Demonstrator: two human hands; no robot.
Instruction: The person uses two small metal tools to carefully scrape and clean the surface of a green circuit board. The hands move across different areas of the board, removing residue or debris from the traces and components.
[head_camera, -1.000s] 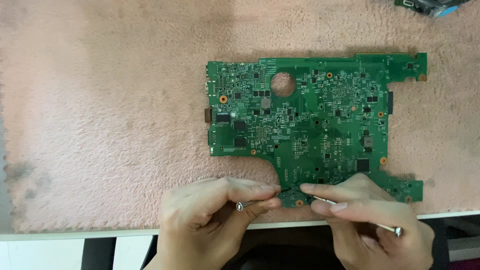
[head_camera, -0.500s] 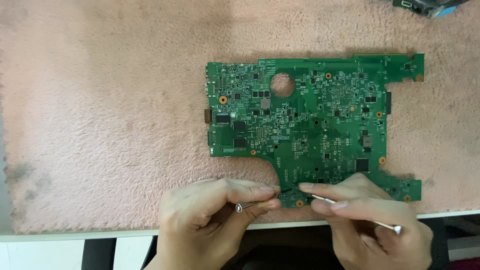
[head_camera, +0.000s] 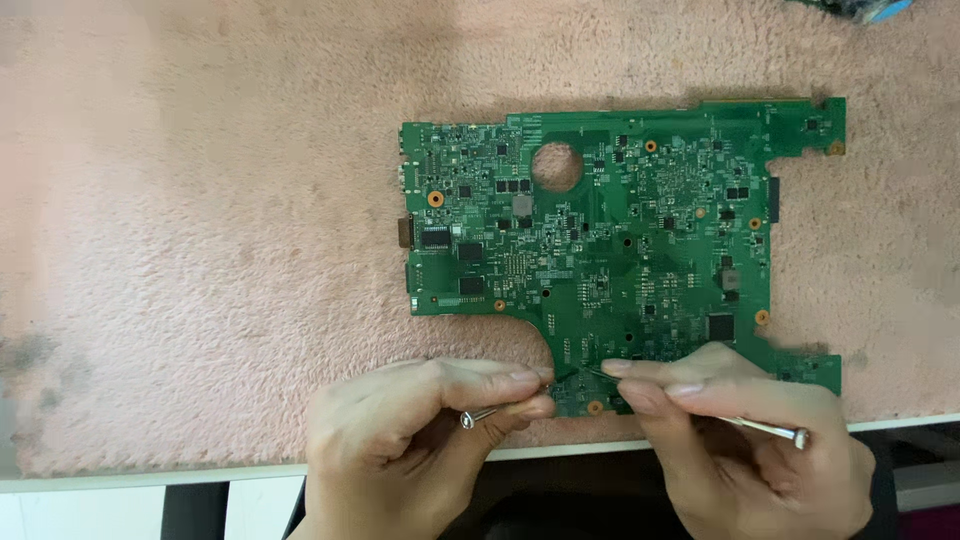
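Green circuit board (head_camera: 620, 250) lies on the pink fuzzy mat (head_camera: 200, 250), right of middle. Your left hand (head_camera: 420, 440) and right hand (head_camera: 740, 440) each pinch a thin metal tool, tips meeting at its bottom edge, hardly moved since before

Illumination is bright, even and diffuse. The green circuit board (head_camera: 620, 250) renders sharp, its small components distinct, with no glare on its surface. It casts only a thin soft shadow along its upper edge. Left of the board, the pink fleece mat (head_camera: 200, 200) appears pale and slightly washed out. Below the board, my left hand (head_camera: 420, 440) and right hand (head_camera: 740, 440) show slight softness. The strip under them is dark.
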